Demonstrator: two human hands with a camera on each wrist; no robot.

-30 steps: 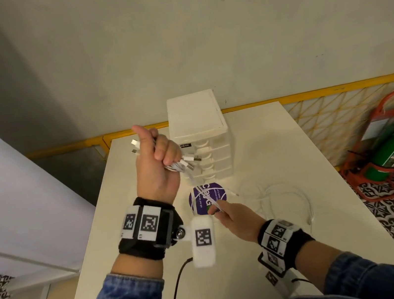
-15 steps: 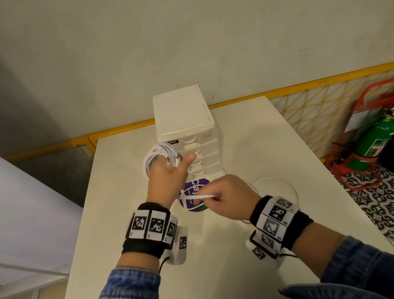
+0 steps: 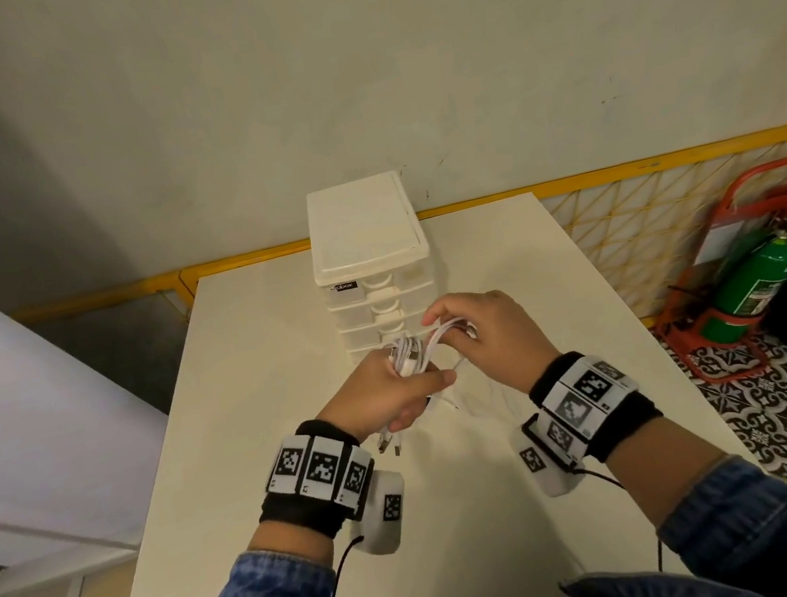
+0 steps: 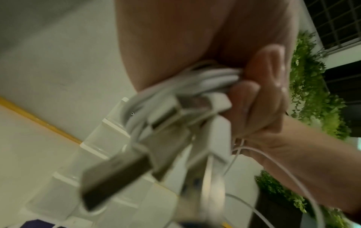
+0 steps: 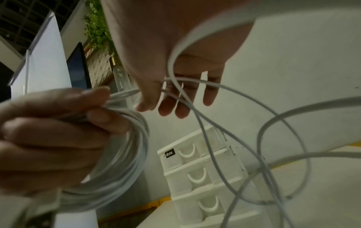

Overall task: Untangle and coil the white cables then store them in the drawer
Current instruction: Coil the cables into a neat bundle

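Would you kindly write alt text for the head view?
A person's left hand grips a coil of white cables while the right hand pinches a loose strand, above a white table before a closed white drawer unit.

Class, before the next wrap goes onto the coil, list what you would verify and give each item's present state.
1. Left hand grips the coil: ok.
2. Right hand holds the loose strand: ok.
3. Loose strand free of crossings: not ok, loops overlap.
4. Plug ends gathered below the left hand: ok.
5. A drawer open in the drawer unit: not ok, visible drawers are closed.
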